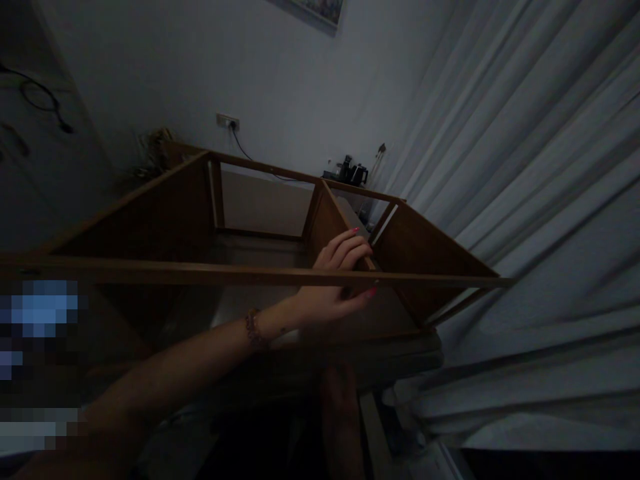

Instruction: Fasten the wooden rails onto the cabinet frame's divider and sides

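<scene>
My left hand, with pink nails and a beaded bracelet at the wrist, reaches in from the lower left. Its fingers curl over the top edge of a wooden divider panel, close to where that meets the long front rail. The rail crosses in front of the hand, and the thumb shows below it. Both parts belong to a large brown wooden cabinet frame with open compartments. My right hand does not show. A dim shape like a bare foot is below the frame.
A long white curtain hangs along the right side. Behind the frame, a wall socket has a cable plugged in. A dark kettle stands near the back wall. White cabinet doors are at the left.
</scene>
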`<state>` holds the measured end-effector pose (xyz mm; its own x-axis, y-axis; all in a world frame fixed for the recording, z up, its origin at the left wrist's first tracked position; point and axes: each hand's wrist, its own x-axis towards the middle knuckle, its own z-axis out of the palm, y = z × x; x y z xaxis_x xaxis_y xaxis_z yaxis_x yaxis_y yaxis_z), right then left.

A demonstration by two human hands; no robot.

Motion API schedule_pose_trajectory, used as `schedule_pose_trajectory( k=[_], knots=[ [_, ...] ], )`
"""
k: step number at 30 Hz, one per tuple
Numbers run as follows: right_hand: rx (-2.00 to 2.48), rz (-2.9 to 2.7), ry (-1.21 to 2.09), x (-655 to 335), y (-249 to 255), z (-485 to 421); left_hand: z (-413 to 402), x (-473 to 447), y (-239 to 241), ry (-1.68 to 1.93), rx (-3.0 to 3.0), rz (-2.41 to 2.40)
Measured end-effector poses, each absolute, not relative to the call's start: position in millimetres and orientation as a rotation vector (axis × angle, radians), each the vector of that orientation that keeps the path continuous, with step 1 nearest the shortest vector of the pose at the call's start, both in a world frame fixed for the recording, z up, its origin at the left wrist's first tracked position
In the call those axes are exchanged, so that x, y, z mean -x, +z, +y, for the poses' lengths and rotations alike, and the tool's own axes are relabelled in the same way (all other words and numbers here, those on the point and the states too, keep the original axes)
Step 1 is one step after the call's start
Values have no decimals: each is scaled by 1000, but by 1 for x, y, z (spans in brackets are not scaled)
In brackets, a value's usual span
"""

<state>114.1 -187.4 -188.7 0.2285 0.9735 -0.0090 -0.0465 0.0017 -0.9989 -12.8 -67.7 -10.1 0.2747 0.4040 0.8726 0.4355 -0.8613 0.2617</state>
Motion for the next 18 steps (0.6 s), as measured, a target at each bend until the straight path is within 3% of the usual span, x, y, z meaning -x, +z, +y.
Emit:
schedule_pose_trajectory(
  k=[5, 13, 18],
  knots=[
    [1284, -922, 1039, -109, -206, -184, -68, 13, -10, -1654, 2491, -835],
    [1301, -970, 891, -101, -177, -191, -67, 13, -12, -1673, 2486, -817],
    [1388, -1224, 598, -110, -189, -191, -67, 13, -11, -1674, 2477, -814]
  ],
)
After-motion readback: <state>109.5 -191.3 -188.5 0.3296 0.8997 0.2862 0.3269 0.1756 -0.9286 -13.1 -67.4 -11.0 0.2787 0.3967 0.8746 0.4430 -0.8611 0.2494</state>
